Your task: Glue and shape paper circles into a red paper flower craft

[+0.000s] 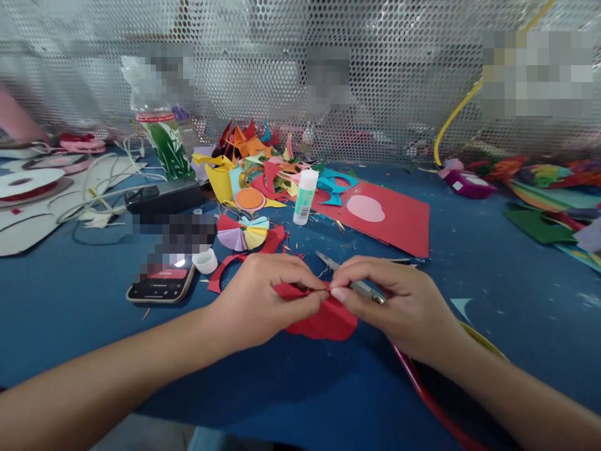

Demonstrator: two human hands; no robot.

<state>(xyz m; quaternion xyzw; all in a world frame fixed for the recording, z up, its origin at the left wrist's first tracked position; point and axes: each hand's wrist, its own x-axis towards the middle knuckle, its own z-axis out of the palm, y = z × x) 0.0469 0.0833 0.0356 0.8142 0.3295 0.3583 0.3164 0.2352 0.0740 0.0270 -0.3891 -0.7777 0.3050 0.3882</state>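
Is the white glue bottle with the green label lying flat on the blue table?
No, the white glue bottle with the green label stands upright on the blue table, beside the red paper sheet.

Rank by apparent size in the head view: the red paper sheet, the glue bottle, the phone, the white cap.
1. red paper sheet
2. phone, though it lies nearer the camera
3. glue bottle, not far behind the phone
4. white cap, clearly smallest
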